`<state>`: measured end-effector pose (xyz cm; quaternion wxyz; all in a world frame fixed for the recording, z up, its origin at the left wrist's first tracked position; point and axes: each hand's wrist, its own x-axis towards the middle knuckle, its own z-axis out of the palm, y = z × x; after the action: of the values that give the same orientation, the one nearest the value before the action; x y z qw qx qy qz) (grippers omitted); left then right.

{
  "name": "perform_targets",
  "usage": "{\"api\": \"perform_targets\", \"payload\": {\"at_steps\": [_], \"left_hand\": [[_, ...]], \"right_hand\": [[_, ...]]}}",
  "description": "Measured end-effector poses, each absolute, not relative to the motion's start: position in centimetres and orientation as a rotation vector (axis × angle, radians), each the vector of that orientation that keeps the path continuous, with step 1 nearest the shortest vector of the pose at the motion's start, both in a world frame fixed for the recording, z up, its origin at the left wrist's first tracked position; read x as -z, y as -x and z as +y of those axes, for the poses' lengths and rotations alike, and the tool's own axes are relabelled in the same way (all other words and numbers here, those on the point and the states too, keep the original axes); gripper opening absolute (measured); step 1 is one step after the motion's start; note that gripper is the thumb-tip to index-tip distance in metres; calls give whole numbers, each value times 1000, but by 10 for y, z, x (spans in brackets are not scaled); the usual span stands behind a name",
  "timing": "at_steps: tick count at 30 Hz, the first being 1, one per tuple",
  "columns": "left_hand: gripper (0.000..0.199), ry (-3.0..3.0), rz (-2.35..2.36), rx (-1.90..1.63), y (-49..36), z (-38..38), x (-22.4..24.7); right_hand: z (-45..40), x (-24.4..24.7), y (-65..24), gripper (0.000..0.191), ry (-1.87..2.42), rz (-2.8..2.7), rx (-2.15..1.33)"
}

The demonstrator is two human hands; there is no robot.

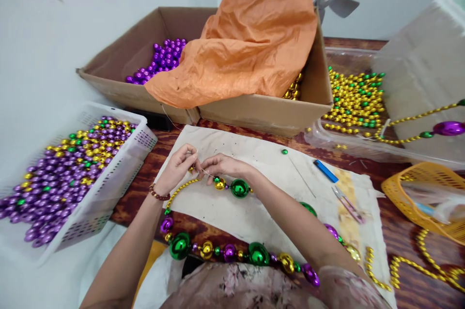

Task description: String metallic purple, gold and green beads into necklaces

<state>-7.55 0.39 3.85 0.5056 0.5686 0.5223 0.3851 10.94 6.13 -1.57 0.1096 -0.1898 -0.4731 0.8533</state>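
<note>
My left hand point(181, 163) and right hand point(228, 166) pinch a bead garland's point(258, 254) thin string point(207, 172) between their fingers point(211, 160), probably to keep it taut.

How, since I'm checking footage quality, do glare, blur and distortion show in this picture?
Head view: small bright glints on the glossy large green bead by the right wrist; head view: left hand and right hand fairly clear, while the white basket softens toward the lower left; head view: apparent wide-angle stretching near the edges.
</note>
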Motion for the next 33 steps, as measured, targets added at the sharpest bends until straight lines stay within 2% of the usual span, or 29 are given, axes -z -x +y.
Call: {"api": "perform_targets", "payload": {"at_steps": [4,8,12,17,19,27,33], "left_hand": [[21,-1461,1349,-926,72,2,-31],[21,-1476,1375,-989,70,2,-23],[25,-1223,1297,-1201,72,3,-12],[34,-712,1091,-1487,85,3,-12],[35,-644,1111,-1511,90,2,-14],[30,-871,1427,-1431,92,-2,-17],[33,-1401,1662,-947,93,-14,-21]], "right_hand": [[67,25,-106,37,594,-1364,-2646],[68,26,-99,25,734,-1467,-2586],[63,18,-103,11,1056,-1871,-1954],[59,1,-129,22,1281,-2495,-1007],[57,-8,-140,23,1341,-2667,-772],[51,-35,-155,26,1301,-2926,-432],[50,-43,-162,28,1269,-2961,-363]]}}
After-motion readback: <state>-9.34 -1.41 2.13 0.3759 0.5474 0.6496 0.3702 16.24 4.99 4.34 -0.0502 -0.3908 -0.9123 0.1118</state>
